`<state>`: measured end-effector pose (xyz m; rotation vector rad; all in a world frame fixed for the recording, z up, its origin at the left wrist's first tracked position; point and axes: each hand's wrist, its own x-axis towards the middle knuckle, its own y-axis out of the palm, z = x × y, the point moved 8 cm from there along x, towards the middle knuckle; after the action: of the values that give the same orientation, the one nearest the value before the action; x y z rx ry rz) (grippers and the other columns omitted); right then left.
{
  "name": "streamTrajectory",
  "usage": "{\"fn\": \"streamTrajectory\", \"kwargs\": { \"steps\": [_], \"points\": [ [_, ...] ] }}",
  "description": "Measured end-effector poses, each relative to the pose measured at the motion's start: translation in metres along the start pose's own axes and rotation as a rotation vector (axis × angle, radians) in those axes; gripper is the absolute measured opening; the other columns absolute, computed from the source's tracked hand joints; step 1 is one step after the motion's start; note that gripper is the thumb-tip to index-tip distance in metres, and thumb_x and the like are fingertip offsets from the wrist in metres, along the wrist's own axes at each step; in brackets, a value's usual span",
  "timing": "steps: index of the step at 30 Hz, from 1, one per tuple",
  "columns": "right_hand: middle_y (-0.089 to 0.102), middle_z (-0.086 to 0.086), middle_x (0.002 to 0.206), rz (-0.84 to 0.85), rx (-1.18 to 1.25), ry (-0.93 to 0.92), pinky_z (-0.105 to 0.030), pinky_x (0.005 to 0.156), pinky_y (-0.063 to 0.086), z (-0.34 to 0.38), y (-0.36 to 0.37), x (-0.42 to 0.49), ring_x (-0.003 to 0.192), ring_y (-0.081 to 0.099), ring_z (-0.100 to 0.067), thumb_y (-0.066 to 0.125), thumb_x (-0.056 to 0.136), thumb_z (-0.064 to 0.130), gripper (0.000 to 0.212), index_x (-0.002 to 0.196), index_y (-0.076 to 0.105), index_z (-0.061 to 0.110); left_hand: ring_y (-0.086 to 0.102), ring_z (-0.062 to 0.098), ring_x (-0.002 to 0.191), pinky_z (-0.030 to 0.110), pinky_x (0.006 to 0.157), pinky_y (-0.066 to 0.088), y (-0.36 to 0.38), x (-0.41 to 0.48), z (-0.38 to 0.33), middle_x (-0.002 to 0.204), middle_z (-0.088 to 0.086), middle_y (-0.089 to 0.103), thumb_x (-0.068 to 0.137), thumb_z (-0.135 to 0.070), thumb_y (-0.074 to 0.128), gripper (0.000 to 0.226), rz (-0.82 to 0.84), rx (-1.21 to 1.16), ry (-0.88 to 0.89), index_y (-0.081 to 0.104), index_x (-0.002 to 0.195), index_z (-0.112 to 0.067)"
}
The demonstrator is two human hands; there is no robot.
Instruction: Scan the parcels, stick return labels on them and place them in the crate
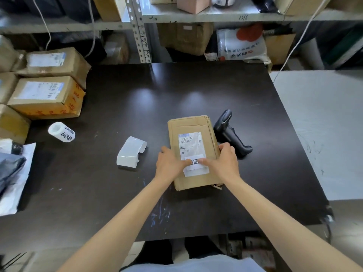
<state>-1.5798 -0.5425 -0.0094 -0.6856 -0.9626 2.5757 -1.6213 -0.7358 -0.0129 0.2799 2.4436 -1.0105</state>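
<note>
Far to the left of the cardboard parcel (193,122), at the edge of the dark table (137,107), brown cardboard boxes (47,97) with white shipping slips are stacked against each other. Grey and white poly mailer bags (11,173) lie in front of them, nearer the person than the parcel is.

Left of the parcel and well apart from it, a roll of return labels (61,132) lies on its side, with black printed characters showing on its outer turn. Closer to the parcel, still on its left, a curled strip of white backing paper (130,153) rests on the table.

The left hand (170,163) is against the parcel's left edge. Its fingers bend around that edge and its thumb stretches across to press the left end of the return label (195,169).

The parcel lies flat near the middle of the table, long side running away from the person. A shipping label (189,142) covers its upper middle. The return label sits on the parcel's near half, overlapping the lower end of the shipping label.

The right hand (224,161) mirrors the other. Its fingers curl over the parcel's right edge and its thumb presses the right end of the return label.

Just to the right of the parcel, a black handheld barcode scanner (229,132) lies on its side, its grip beside the right hand. Further right is a pale grey surface (324,124). Behind the parcel, metal shelving (196,16) holds more boxes and bags.
</note>
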Motion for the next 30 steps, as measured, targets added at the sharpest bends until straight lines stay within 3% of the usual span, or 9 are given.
{"fn": "streamTrajectory", "kwargs": {
  "steps": [6, 12, 18, 21, 25, 30],
  "points": [
    [0.044, 0.000, 0.119, -0.259, 0.046, 0.015, -0.038, 0.091, 0.050, 0.012, -0.038, -0.040, 0.112, 0.048, -0.018, 0.086, 0.065, 0.044, 0.077, 0.121, 0.040, 0.016, 0.052, 0.024, 0.118, 0.034, 0.081, 0.046, -0.017, -0.012, -0.037, 0.129, 0.008, 0.049, 0.072, -0.034, 0.083, 0.075, 0.055, -0.026, 0.244, 0.037, 0.125, -0.007],
    [0.040, 0.005, 0.112, -0.633, 0.199, 0.337, -0.031, 0.090, 0.045, -0.064, -0.078, -0.153, 0.111, 0.048, -0.016, 0.087, 0.059, 0.050, 0.083, 0.121, 0.043, 0.016, 0.057, 0.020, 0.107, 0.034, 0.082, 0.052, 0.042, -0.076, -0.082, 0.120, 0.006, 0.054, 0.068, -0.028, 0.085, 0.067, 0.375, 0.104, 0.531, 0.042, 0.117, -0.011],
    [0.040, -0.003, 0.125, -0.860, 0.352, 0.675, -0.038, 0.095, 0.045, -0.160, -0.069, -0.301, 0.116, 0.048, -0.023, 0.085, 0.062, 0.050, 0.087, 0.128, 0.041, 0.015, 0.056, 0.026, 0.111, 0.045, 0.093, 0.050, 0.139, -0.194, -0.075, 0.120, 0.009, 0.055, 0.066, -0.026, 0.086, 0.068, 0.716, 0.294, 0.747, 0.044, 0.116, -0.008],
    [0.041, 0.000, 0.123, -0.966, 0.458, 0.792, -0.029, 0.088, 0.040, -0.201, -0.062, -0.367, 0.116, 0.047, -0.020, 0.084, 0.069, 0.044, 0.078, 0.129, 0.041, 0.016, 0.056, 0.026, 0.112, 0.044, 0.094, 0.051, 0.187, -0.249, -0.062, 0.124, 0.009, 0.055, 0.066, -0.025, 0.085, 0.072, 0.850, 0.365, 0.806, 0.043, 0.122, -0.007],
    [0.046, 0.002, 0.110, -1.047, 0.563, 0.912, -0.034, 0.089, 0.046, -0.252, -0.060, -0.431, 0.106, 0.054, -0.021, 0.084, 0.069, 0.035, 0.064, 0.119, 0.050, 0.015, 0.055, 0.025, 0.111, 0.038, 0.092, 0.050, 0.243, -0.305, -0.047, 0.124, 0.009, 0.053, 0.069, -0.023, 0.081, 0.072, 0.908, 0.510, 0.901, 0.042, 0.128, -0.009],
    [0.055, -0.004, 0.112, -1.053, 0.665, 1.006, -0.043, 0.090, 0.049, -0.311, -0.056, -0.469, 0.101, 0.058, -0.024, 0.087, 0.066, 0.031, 0.058, 0.110, 0.052, 0.015, 0.055, 0.023, 0.114, 0.036, 0.093, 0.050, 0.304, -0.338, -0.025, 0.126, 0.007, 0.054, 0.074, -0.025, 0.081, 0.072, 0.991, 0.581, 0.904, 0.042, 0.132, -0.008]
  ]
}}
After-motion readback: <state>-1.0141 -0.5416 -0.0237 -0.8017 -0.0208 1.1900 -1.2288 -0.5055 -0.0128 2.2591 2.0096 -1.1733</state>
